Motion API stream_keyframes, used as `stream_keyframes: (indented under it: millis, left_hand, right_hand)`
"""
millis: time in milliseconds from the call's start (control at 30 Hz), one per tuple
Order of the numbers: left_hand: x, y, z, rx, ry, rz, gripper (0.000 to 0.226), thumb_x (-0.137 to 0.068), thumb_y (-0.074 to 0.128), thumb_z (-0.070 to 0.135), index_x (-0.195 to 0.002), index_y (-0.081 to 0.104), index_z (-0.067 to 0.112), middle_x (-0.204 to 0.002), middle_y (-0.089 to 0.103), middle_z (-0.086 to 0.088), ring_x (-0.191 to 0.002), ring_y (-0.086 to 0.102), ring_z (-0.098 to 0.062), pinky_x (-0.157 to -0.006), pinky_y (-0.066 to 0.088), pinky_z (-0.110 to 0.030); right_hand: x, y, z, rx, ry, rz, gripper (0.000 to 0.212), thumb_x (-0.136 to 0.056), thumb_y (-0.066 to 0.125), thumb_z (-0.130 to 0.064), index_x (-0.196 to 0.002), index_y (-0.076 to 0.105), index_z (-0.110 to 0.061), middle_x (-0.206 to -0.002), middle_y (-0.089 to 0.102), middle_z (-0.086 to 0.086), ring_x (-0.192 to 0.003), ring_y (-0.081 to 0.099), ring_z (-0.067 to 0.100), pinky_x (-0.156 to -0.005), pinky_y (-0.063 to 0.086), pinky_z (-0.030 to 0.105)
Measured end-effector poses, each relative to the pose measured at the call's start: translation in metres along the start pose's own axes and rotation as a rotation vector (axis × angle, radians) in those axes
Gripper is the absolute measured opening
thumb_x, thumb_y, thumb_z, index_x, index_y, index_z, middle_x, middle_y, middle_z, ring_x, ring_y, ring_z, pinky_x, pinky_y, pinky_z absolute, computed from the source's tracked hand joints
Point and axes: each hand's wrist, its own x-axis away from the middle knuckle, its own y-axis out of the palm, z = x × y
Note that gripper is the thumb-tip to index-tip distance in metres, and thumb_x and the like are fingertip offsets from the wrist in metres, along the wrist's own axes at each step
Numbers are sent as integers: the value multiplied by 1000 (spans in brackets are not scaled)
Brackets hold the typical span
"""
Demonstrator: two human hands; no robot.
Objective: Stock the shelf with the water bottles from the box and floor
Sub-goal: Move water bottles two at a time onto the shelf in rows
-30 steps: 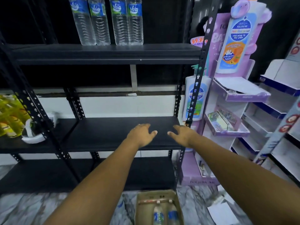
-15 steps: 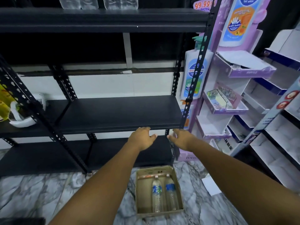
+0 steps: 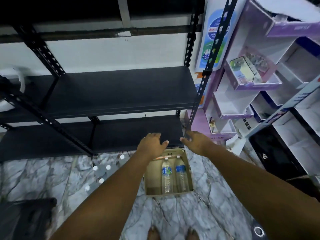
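two water bottles (image 3: 174, 175) lie side by side in an open cardboard box (image 3: 152, 181) on the marble floor (image 3: 52, 179), in its right half, caps toward the black shelf (image 3: 110, 90); their blue labels are too blurred to read. several white bottle caps (image 3: 101, 180) show on the floor left of the box. the left hand (image 3: 152, 144) and right hand (image 3: 196, 142) hover above the box's far end, fingers loosely spread, holding nothing. a purple display stand (image 3: 249, 80) to the right holds a small clear packet (image 3: 245, 71).

Dim, soft indoor light, dark corners, motion blur toward the edges, wide-angle bending of the shelf posts (image 3: 206, 70)
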Motion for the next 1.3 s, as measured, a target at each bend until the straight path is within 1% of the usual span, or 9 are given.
stream_keyframes:
  millis: [200, 333, 500, 733, 833, 1000, 1100, 1200, 1300]
  left_hand:
    - [-39, 74, -18, 23, -81, -53, 63, -99, 43, 45, -149, 30, 10, -153, 34, -13, -142, 29, -27, -114, 27, -35]
    - [-74, 140, -41, 45, -135, -61, 59, -97, 45, 45, -147, 35, 14, -146, 44, -13, -134, 40, -28, -108, 35, -35]
    - [-118, 225, -81, 22, -154, -101, 60, -99, 42, 47, -149, 30, 16, -151, 39, -11, -136, 38, -28, -108, 34, -35]
    - [-192, 349, -147, 38, -127, -79, 61, -96, 44, 48, -146, 36, 14, -147, 44, -10, -134, 41, -26, -109, 36, -37]
    - [-224, 397, -168, 69, -121, -80, 62, -97, 45, 47, -148, 34, 12, -148, 42, -10, -136, 37, -25, -110, 33, -34]
    - [-276, 465, -195, 127, -98, -53, 62, -96, 49, 45, -147, 34, 14, -147, 43, -9, -137, 36, -25, -110, 34, -36]
    - [-306, 500, -211, 153, -82, -20, 58, -94, 51, 45, -143, 40, 14, -140, 50, -9, -130, 44, -26, -105, 39, -38]
    - [-331, 528, -225, 149, -75, -3, 60, -94, 51, 44, -144, 39, 13, -141, 49, -9, -131, 43, -26, -106, 39, -38]
    - [-350, 551, -236, 156, -76, 9, 61, -94, 52, 45, -145, 37, 13, -141, 48, -11, -130, 44, -28, -104, 40, -39]
  right_hand:
    - [-51, 60, 49, 5, -30, -83, 64, -97, 39, -54, -149, 32, -17, -150, 39, 12, -135, 39, 32, -107, 35, 40]
    - [-92, 120, 83, -26, -9, -129, 65, -95, 39, -58, -147, 35, -19, -148, 41, 11, -132, 42, 31, -107, 37, 41]
    - [-150, 211, 126, -20, 1, -204, 68, -88, 32, -67, -139, 41, -24, -137, 50, 11, -120, 52, 30, -98, 45, 41]
    - [-226, 325, 173, -30, 5, -168, 71, -95, 39, -57, -154, 18, -22, -150, 38, 12, -126, 51, 33, -104, 43, 42]
    - [-259, 369, 190, -64, 33, -156, 70, -95, 41, -57, -152, 24, -21, -140, 51, 13, -119, 55, 31, -99, 46, 39]
    - [-308, 427, 211, -59, 46, -98, 69, -95, 44, -55, -151, 25, -19, -148, 43, 12, -129, 47, 33, -104, 42, 39]
    - [-337, 455, 226, -94, 59, -92, 70, -95, 46, -53, -151, 21, -20, -139, 51, 16, -119, 56, 33, -98, 47, 39]
    - [-361, 476, 240, -84, 75, -76, 70, -95, 46, -54, -151, 19, -21, -127, 59, 19, -104, 64, 31, -89, 53, 40]
    - [-381, 494, 250, -77, 92, -42, 67, -94, 50, -50, -146, 28, -14, -124, 60, 19, -105, 62, 33, -87, 52, 36]
